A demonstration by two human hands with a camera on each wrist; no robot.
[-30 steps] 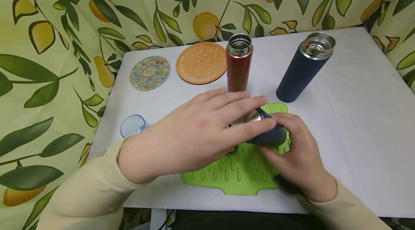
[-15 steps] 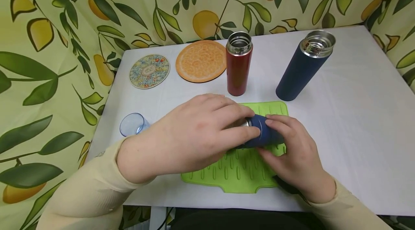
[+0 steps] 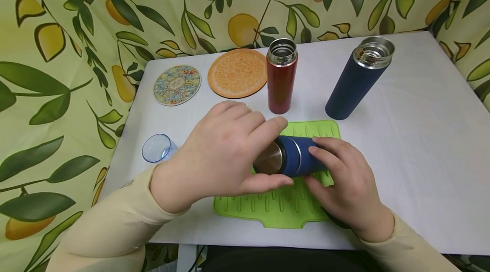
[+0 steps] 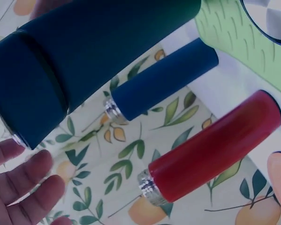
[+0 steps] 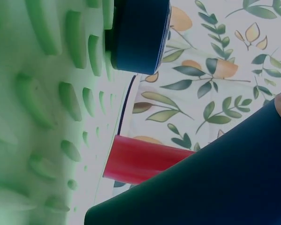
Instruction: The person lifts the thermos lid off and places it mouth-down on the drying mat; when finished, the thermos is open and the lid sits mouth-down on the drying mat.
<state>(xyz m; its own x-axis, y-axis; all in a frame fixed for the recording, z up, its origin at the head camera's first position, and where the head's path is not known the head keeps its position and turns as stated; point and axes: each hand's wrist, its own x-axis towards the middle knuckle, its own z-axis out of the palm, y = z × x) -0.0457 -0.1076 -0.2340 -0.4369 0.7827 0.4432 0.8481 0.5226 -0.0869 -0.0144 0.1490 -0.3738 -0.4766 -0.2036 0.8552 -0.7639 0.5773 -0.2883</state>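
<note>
My right hand (image 3: 346, 187) grips a blue thermos (image 3: 311, 157) round its lower body, tilted above the green mat (image 3: 281, 212). A lid with a steel top (image 3: 271, 159) sits on its near end. My left hand (image 3: 226, 148) is beside the lid, its thumb stretched out below; in the left wrist view its fingers (image 4: 30, 180) are spread next to the lid's edge, and whether they touch it I cannot tell. Another blue lid (image 5: 140, 37) stands on the mat in the right wrist view. The thermos hides much of the mat.
A red thermos (image 3: 282, 87) and a second blue thermos (image 3: 354, 87) stand lidless behind the mat. An orange round mat (image 3: 238, 73) and a patterned round mat (image 3: 177, 85) lie at back left. A blue glass (image 3: 157, 148) stands left of my left hand.
My left hand reached over the lid, then curled round it, and now has drawn back with its steel top exposed. The thermos has swung, showing more of its side. The right hand keeps its grip.
</note>
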